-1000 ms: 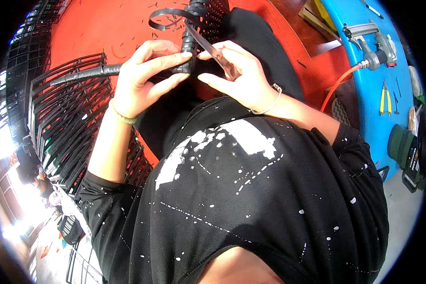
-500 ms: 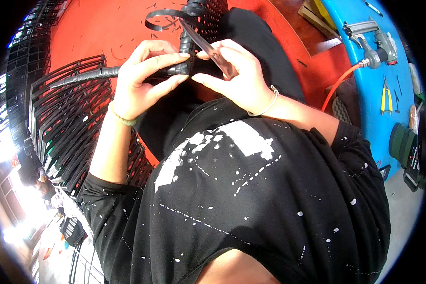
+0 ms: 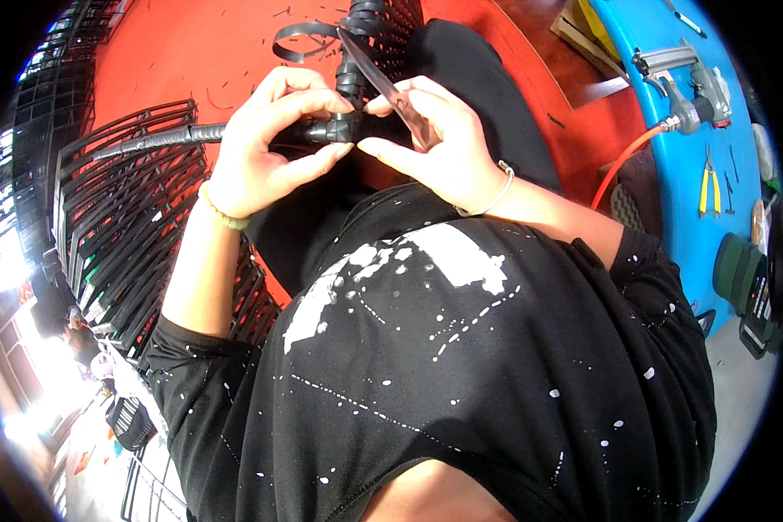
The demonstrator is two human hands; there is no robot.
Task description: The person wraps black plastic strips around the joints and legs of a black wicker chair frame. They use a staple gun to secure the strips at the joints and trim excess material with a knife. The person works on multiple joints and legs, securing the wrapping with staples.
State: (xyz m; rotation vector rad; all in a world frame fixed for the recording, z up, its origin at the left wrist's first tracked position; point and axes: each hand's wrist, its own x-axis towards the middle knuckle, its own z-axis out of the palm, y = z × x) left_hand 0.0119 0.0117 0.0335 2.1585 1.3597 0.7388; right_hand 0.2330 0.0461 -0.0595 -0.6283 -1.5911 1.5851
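Note:
A black bar wrapped in flat strip point(image 3: 350, 83) meets a second wrapped bar point(image 3: 165, 139) at a corner above my lap. My left hand point(image 3: 265, 148) closes round that corner, its thumb below and forefinger above the wrapping. In my right hand point(image 3: 448, 143) lies a pointed knife point(image 3: 378, 78), its blade slanting up and left past the bar. The thumb and fingertips of that hand are close to the corner's right side; whether they touch it I cannot tell. A loose black strip point(image 3: 297, 30) curls out near the blade tip.
A stack of black woven frames point(image 3: 130, 244) stands at the left. On the right, a blue table point(image 3: 670, 174) bears an air nailer point(image 3: 692, 87) with an orange hose point(image 3: 622, 161) and yellow-handled pliers point(image 3: 710, 187). Black scraps litter the red surface point(image 3: 183, 52).
The left fingers have parted slightly at the corner, showing more wrapping between them. Both hands, the bar and the knife have shifted a little; the knife is still held.

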